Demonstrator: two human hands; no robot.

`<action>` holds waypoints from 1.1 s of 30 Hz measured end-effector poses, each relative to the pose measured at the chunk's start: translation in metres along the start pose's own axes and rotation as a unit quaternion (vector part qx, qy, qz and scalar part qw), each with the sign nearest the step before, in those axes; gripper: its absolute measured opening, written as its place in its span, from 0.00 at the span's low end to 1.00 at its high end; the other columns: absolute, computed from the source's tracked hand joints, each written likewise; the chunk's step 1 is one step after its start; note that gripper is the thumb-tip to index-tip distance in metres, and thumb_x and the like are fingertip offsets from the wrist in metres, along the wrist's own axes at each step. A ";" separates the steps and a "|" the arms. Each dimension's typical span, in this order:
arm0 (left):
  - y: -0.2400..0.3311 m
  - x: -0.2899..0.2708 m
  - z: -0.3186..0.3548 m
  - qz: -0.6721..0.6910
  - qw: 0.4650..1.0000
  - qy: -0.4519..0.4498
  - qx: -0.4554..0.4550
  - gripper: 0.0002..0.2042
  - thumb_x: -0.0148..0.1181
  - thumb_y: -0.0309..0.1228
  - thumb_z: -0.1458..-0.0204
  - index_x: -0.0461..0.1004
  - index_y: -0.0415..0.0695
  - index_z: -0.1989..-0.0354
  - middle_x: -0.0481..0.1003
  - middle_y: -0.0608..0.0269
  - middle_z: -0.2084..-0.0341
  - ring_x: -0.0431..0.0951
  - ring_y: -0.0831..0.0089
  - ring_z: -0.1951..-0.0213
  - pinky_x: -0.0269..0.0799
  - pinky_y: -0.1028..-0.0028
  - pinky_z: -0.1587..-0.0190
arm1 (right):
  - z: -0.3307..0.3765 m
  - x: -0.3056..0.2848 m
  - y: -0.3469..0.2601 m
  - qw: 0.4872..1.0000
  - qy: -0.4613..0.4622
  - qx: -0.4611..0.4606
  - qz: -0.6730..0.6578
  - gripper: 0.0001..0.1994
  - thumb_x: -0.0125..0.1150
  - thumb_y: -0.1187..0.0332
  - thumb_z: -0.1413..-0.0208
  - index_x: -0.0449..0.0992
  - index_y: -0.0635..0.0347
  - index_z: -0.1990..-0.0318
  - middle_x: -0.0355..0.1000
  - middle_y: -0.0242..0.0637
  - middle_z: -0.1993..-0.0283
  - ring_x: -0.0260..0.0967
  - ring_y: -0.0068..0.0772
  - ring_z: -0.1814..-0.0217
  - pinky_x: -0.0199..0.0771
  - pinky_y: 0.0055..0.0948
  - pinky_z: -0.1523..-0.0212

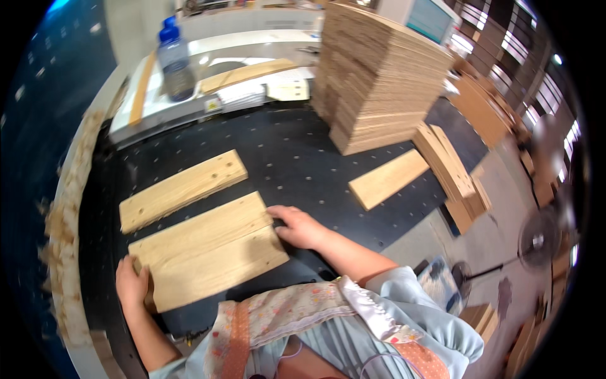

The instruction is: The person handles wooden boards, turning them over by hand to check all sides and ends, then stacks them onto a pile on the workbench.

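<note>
Two light wooden boards (205, 249) lie edge to edge in front of me, with a narrow seam between them and small dark holes at their right ends. My left hand (132, 284) grips their left end, thumb on the near side of the edge. At the opposite end my right hand (297, 226) presses its fingers and thumb against the boards' edge. Just beyond them lies a narrower stack of wooden boards (183, 189) with holes at both ends. The palm sides of both hands are hidden.
A black worktable (284, 161) dotted with small light spots bears everything. A tall stack of boards (379, 76) stands at the back right, near a single plank (388, 179) and more planks (445, 161) at the table's edge. A blue-capped bottle (175, 63) stands on a white surface behind.
</note>
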State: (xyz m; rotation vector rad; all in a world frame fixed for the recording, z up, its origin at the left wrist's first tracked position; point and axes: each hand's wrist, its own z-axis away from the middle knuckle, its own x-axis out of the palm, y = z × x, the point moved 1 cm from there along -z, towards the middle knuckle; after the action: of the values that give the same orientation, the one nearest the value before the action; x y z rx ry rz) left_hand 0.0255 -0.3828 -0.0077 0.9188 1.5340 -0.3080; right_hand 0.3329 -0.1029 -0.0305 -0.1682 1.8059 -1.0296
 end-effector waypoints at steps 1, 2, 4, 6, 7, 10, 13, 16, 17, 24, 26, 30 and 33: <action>0.001 -0.001 0.002 -0.032 0.999 -0.002 -0.018 0.17 0.62 0.31 0.59 0.69 0.40 0.60 0.71 0.49 0.64 0.69 0.49 0.56 0.66 0.59 0.54 | 0.002 -0.001 -0.002 1.000 -0.005 0.003 -0.008 0.24 0.52 0.73 0.54 0.64 0.60 0.45 0.67 0.51 0.49 0.62 0.50 0.44 0.62 0.38 0.43; 0.009 -0.004 0.005 -0.080 0.996 -0.011 -0.040 0.18 0.62 0.30 0.60 0.68 0.39 0.60 0.70 0.50 0.63 0.67 0.50 0.55 0.65 0.59 0.53 | 0.004 -0.006 -0.008 0.998 -0.037 0.024 -0.034 0.25 0.54 0.71 0.53 0.63 0.60 0.43 0.66 0.50 0.47 0.60 0.50 0.41 0.61 0.37 0.41; 0.031 -0.012 0.011 -0.106 0.994 -0.002 -0.039 0.21 0.64 0.29 0.61 0.68 0.37 0.57 0.68 0.48 0.57 0.65 0.49 0.51 0.63 0.58 0.49 | 0.016 -0.021 -0.010 0.999 -0.046 0.015 -0.009 0.26 0.56 0.70 0.52 0.62 0.58 0.42 0.64 0.49 0.44 0.57 0.48 0.39 0.59 0.37 0.39; 0.041 -0.004 0.019 -0.054 0.997 0.025 0.042 0.24 0.65 0.29 0.62 0.67 0.36 0.54 0.66 0.45 0.52 0.63 0.48 0.47 0.61 0.59 0.46 | 0.032 -0.044 -0.002 0.997 0.011 -0.078 0.022 0.27 0.58 0.72 0.55 0.63 0.59 0.43 0.62 0.48 0.43 0.55 0.48 0.37 0.56 0.38 0.37; 0.047 -0.003 0.023 -0.029 0.996 0.038 0.079 0.26 0.65 0.29 0.62 0.66 0.35 0.52 0.64 0.44 0.50 0.62 0.47 0.46 0.59 0.59 0.44 | 0.040 -0.060 0.003 0.995 0.029 -0.078 0.060 0.27 0.59 0.73 0.57 0.64 0.60 0.44 0.62 0.48 0.43 0.55 0.49 0.37 0.56 0.39 0.37; 0.072 0.002 0.034 0.049 0.988 -0.056 0.137 0.29 0.66 0.29 0.64 0.65 0.38 0.49 0.59 0.42 0.44 0.55 0.45 0.40 0.53 0.58 0.39 | 0.058 -0.117 0.030 0.967 0.059 -0.062 0.239 0.28 0.58 0.78 0.62 0.67 0.60 0.47 0.62 0.48 0.42 0.55 0.50 0.37 0.56 0.40 0.38; 0.096 0.011 0.040 0.041 0.983 -0.084 0.160 0.30 0.67 0.29 0.65 0.66 0.39 0.48 0.56 0.42 0.41 0.51 0.44 0.38 0.50 0.56 0.38 | 0.089 -0.168 0.080 0.938 0.083 0.074 0.327 0.30 0.57 0.80 0.62 0.65 0.55 0.45 0.58 0.45 0.39 0.51 0.48 0.34 0.54 0.46 0.37; 0.111 0.017 0.045 0.032 0.983 -0.107 0.144 0.31 0.67 0.29 0.65 0.65 0.40 0.47 0.54 0.43 0.39 0.48 0.44 0.36 0.48 0.56 0.37 | 0.099 -0.197 0.101 0.903 0.014 0.183 0.388 0.34 0.56 0.79 0.60 0.59 0.49 0.40 0.52 0.42 0.34 0.43 0.46 0.30 0.50 0.51 0.36; 0.119 0.016 0.046 0.044 0.981 -0.128 0.140 0.32 0.67 0.29 0.65 0.64 0.39 0.46 0.53 0.43 0.39 0.48 0.44 0.36 0.48 0.56 0.37 | 0.101 -0.204 0.107 0.891 -0.013 0.205 0.406 0.35 0.55 0.78 0.59 0.57 0.48 0.38 0.50 0.41 0.33 0.41 0.46 0.29 0.49 0.52 0.36; 0.184 0.016 0.037 0.110 0.961 -0.111 0.227 0.38 0.64 0.23 0.65 0.57 0.36 0.40 0.59 0.43 0.42 0.55 0.48 0.38 0.51 0.61 0.37 | 0.065 -0.209 0.135 0.886 -0.180 0.113 0.412 0.37 0.58 0.70 0.57 0.52 0.48 0.35 0.48 0.41 0.32 0.38 0.41 0.27 0.45 0.56 0.35; 0.212 0.027 0.038 0.163 0.951 -0.104 0.241 0.39 0.64 0.24 0.64 0.54 0.34 0.39 0.63 0.43 0.45 0.61 0.51 0.42 0.57 0.63 0.40 | 0.056 -0.210 0.134 0.887 -0.206 0.099 0.401 0.38 0.59 0.70 0.59 0.53 0.49 0.35 0.51 0.42 0.34 0.43 0.42 0.29 0.45 0.56 0.35; 0.260 0.056 0.049 0.261 0.902 -0.150 0.311 0.41 0.66 0.28 0.62 0.51 0.35 0.38 0.65 0.44 0.47 0.63 0.52 0.43 0.57 0.63 0.40 | 0.050 -0.204 0.113 0.890 -0.246 0.015 0.384 0.42 0.66 0.65 0.66 0.56 0.50 0.37 0.59 0.44 0.41 0.52 0.45 0.34 0.47 0.56 0.36; 0.309 0.060 0.054 0.180 0.892 -0.204 0.362 0.37 0.65 0.36 0.59 0.56 0.35 0.40 0.59 0.42 0.42 0.54 0.49 0.37 0.51 0.61 0.37 | 0.051 -0.192 0.099 0.911 -0.249 -0.036 0.326 0.43 0.67 0.63 0.67 0.56 0.51 0.37 0.56 0.45 0.38 0.49 0.47 0.33 0.47 0.57 0.36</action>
State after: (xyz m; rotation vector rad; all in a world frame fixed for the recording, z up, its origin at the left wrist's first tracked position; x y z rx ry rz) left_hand 0.2842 -0.1976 0.0225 1.5780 0.8187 -0.7778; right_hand 0.4991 0.0326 0.0262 0.1216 1.2838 -0.3893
